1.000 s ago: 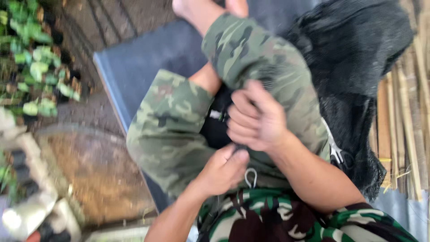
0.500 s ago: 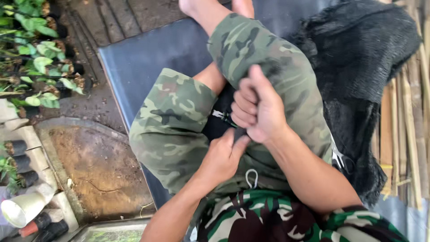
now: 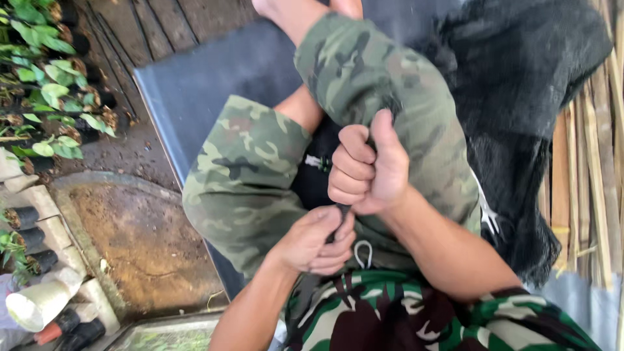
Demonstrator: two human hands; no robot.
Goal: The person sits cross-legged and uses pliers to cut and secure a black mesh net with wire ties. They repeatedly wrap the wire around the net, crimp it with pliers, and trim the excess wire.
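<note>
Both hands grip one dark cord in the lap — right hand (image 3: 368,170) fisted above, left hand (image 3: 316,239) pinching below. Best to keep it taut and pull evenly, clear of the net (image 3: 520,97).

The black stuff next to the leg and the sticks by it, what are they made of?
The black netting looks like fine woven plastic mesh, matte: it is slightly see-through at the edges and drapes in soft folds. The sticks look like split bamboo, dry and pale tan, with long straight grain. Both are guesses from looks alone.
</note>
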